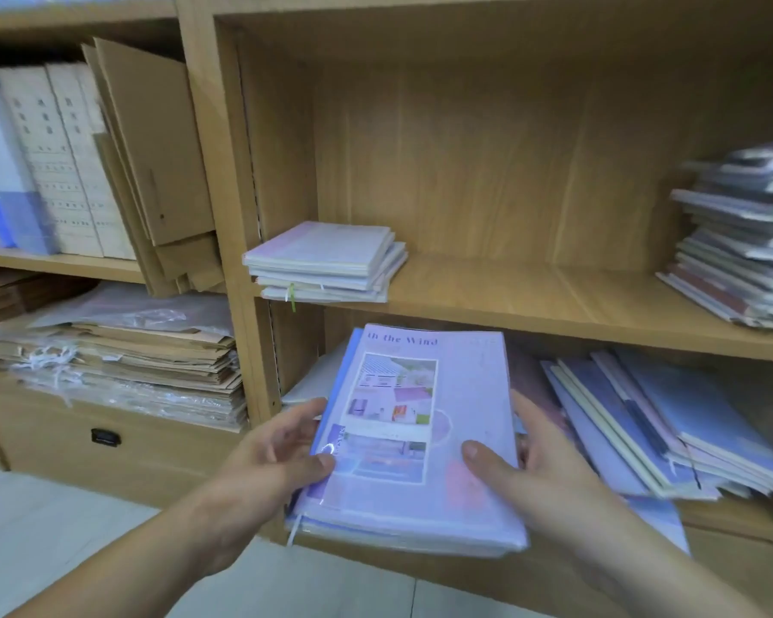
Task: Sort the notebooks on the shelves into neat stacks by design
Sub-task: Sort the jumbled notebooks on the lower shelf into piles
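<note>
A stack of lilac notebooks (416,421) with "in the Wind" on the top cover sits at the front of the lower shelf, tilted up towards me. My left hand (282,448) grips its left edge, thumb on the cover. My right hand (523,466) grips the right edge the same way. On the middle shelf at the left lies a small neat stack of pale notebooks (326,263). A messy pile of blue and purple notebooks (661,421) spreads across the right of the lower shelf. Another uneven pile (746,243) rises at the right of the middle shelf.
The wooden shelf board (532,296) runs between the two middle-shelf stacks. In the left bay stand white binders (59,162) and flattened cardboard (152,149), with paper bags (121,363) stacked below. A drawer handle (106,437) sits low on the left cabinet.
</note>
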Action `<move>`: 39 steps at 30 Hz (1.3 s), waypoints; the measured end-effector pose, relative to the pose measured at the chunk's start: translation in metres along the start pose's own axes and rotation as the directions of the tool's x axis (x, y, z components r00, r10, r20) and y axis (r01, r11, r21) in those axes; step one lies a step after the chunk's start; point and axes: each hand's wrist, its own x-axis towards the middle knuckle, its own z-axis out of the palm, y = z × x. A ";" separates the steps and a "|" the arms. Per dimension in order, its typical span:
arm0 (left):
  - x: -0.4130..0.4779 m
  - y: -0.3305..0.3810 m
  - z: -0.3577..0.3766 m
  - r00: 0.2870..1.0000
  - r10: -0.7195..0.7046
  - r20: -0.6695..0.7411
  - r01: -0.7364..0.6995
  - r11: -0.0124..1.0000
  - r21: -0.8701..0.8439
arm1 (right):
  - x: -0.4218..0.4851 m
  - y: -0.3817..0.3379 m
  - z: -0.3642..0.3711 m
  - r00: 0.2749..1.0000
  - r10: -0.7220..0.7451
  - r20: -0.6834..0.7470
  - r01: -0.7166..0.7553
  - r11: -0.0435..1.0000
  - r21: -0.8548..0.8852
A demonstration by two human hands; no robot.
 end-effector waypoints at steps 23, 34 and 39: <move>0.183 0.164 -0.120 0.796 0.500 -0.341 -0.151 0.709 0.689 | 0.246 -0.150 0.084 0.998 -0.061 0.026 0.064 0.989 -0.131; 0.157 0.110 -0.095 0.588 0.806 0.071 -0.202 0.062 0.977 | 0.213 -0.101 0.073 0.852 -0.524 -0.007 0.394 0.649 -0.651; 0.137 0.017 -0.044 0.746 0.665 0.030 -0.416 0.431 0.801 | 0.158 -0.038 0.082 0.854 -0.495 0.161 0.465 0.586 -0.663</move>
